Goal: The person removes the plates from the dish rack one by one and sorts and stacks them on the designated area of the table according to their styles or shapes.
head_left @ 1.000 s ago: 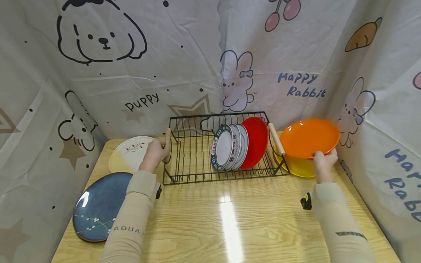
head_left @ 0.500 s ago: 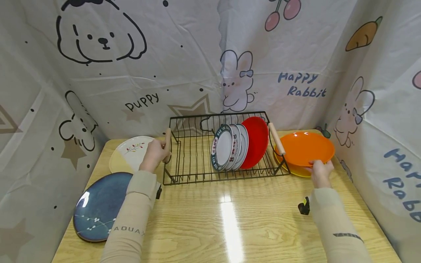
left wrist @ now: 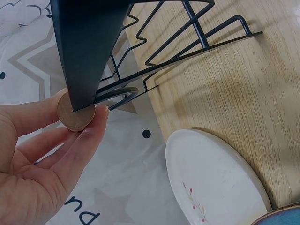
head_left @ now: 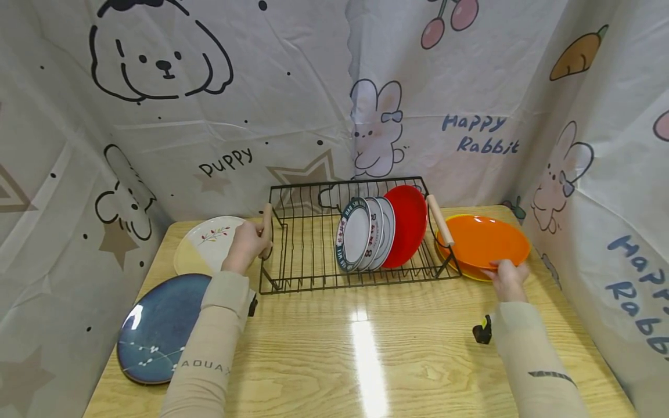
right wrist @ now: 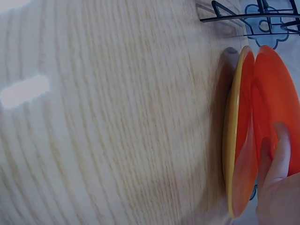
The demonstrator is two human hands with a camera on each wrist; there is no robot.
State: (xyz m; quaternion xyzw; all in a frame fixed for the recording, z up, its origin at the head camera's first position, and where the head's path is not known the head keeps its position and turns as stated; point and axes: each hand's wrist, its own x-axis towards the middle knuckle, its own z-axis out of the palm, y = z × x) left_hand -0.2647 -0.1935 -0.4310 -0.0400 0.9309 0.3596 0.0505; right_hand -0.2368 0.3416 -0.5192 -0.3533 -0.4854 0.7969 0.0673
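Observation:
My left hand (head_left: 245, 244) grips the left wooden handle (left wrist: 75, 115) of the black wire dish rack (head_left: 360, 285), fingers and thumb around it. My right hand (head_left: 509, 278) holds an orange plate (head_left: 483, 241) by its near edge, thumb on top and fingers underneath, as the right wrist view shows. The orange plate is low over a yellow plate (right wrist: 228, 131), tilted away from it on the hand's side and covering most of it in the head view. In the rack stand a red plate (head_left: 410, 226) and several white plates (head_left: 355, 235) with patterned rims, leaning on edge.
At the left lie a cream-and-white plate (head_left: 209, 235) with a sprig design and a large blue plate (head_left: 162, 331). The rack's right wooden handle (head_left: 440, 220) is beside the orange plate. A printed curtain (head_left: 292, 104) walls the wooden table (head_left: 413, 348).
My right hand has lowered the orange plate down over the yellow one, moving slightly left and flattening it. My left hand and the rack stay where they were.

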